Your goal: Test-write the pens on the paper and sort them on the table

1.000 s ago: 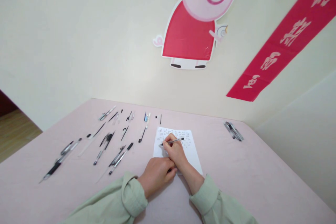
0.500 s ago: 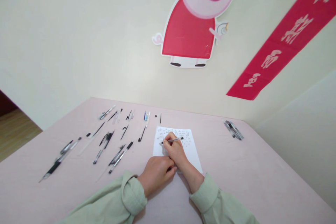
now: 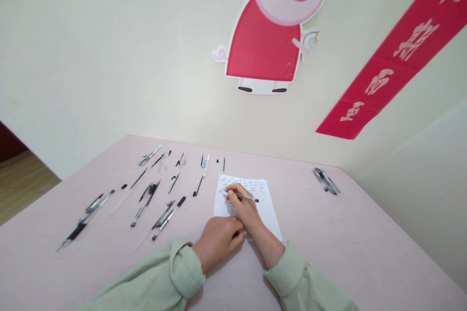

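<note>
A white sheet of paper (image 3: pixel 268 221) with rows of small handwritten marks in its upper part lies on the pink-covered table. My right hand (image 3: pixel 245 208) rests on the sheet, its fingers pinching a slim pen (image 3: pixel 247 197) with a dark end. The pen's tip points left, towards the written rows. Below, my left hand (image 3: pixel 221 238) lies loosely curled at the paper's lower left edge, its fingers touching or very near my right wrist. Its fingertips are partly hidden, and nothing shows in it.
Left of the paper, pens, refills, caps and clear barrels lie scattered, among them a black-grip pen (image 3: pixel 77 228) and a clear pen (image 3: pixel 169 218). A bundle of pens (image 3: pixel 326 181) lies at the far right. Behind the table (image 3: pixel 339 248) stands a wall with a cartoon pig cutout (image 3: pixel 262 48) and red banner (image 3: pixel 381 77).
My right hand has shifted slightly up, and the pen has tilted so that its rear end sits lower. My left hand stays in place. The view has moved a little.
</note>
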`<state>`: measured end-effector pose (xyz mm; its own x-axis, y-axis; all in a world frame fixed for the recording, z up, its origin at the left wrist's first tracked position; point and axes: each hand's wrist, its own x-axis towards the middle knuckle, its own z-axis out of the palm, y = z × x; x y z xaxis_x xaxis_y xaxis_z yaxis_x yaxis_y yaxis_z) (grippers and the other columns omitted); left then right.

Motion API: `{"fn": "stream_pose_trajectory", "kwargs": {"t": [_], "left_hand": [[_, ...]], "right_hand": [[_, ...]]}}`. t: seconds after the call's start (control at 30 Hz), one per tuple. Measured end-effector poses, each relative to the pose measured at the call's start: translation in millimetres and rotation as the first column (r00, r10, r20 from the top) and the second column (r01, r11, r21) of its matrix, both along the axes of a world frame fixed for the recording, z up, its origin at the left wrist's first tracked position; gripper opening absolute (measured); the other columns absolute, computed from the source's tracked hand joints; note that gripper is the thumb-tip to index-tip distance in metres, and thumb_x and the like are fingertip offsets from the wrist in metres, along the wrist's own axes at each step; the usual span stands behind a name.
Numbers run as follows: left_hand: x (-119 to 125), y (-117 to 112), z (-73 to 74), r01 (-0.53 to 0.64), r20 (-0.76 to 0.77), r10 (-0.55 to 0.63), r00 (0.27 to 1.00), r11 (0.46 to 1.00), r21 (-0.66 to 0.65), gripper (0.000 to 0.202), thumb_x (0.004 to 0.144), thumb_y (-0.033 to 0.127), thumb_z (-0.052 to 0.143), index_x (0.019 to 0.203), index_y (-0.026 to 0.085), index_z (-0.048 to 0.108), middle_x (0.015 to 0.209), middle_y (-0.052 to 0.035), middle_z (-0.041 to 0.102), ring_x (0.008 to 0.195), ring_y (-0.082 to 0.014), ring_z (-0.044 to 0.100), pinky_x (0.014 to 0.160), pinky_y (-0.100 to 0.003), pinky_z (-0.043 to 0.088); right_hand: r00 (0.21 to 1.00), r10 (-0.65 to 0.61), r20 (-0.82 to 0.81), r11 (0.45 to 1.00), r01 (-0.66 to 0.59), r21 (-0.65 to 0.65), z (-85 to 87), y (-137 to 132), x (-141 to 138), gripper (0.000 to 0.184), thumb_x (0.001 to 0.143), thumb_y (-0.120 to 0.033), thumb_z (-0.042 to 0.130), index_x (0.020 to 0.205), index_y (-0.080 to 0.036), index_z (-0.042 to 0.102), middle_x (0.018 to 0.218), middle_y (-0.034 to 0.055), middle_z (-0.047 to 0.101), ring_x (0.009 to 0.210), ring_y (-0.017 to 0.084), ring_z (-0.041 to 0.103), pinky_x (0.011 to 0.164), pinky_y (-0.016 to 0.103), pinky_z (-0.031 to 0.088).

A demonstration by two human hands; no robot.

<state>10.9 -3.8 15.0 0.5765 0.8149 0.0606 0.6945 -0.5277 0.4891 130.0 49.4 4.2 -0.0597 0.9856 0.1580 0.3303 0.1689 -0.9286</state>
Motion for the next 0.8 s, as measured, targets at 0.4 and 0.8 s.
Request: {"fn": "stream_pose_trajectory", "kwargs": {"t": [0.4, 0.8], "left_hand": [[0, 0, 1.2, 0.001, -0.019, -0.001, 1.0, 1.0, -0.005, 0.026, 0.089, 0.029, 0.048, 0.075, 0.02, 0.068, 0.081, -0.0028, 0.073, 0.072, -0.0178, 0.065, 0.06, -0.025, 0.038], [0, 1, -2.0, -0.003, 0.002, 0.003, 1.0, 1.0, 0.008, 0.026, 0.089, 0.029, 0.048, 0.074, 0.021, 0.068, 0.08, -0.0018, 0.072, 0.071, -0.0168, 0.065, 0.059, -0.025, 0.037]], "right_hand": [[0.996, -0.025, 0.087, 1.0, 0.023, 0.021, -9.0, 4, 0, 0.009, 0.075, -0.024, 0.052, 0.069, -0.023, 0.046, 0.06, -0.0059, 0.049, 0.059, 0.014, 0.047, 0.06, 0.025, 0.037], [0.996, -0.025, 0.086, 1.0, 0.027, -0.013, -5.7, 3, -1, 0.007, 0.076, -0.024, 0.052, 0.07, -0.023, 0.048, 0.06, -0.0055, 0.054, 0.059, 0.014, 0.05, 0.061, 0.026, 0.038]]}}
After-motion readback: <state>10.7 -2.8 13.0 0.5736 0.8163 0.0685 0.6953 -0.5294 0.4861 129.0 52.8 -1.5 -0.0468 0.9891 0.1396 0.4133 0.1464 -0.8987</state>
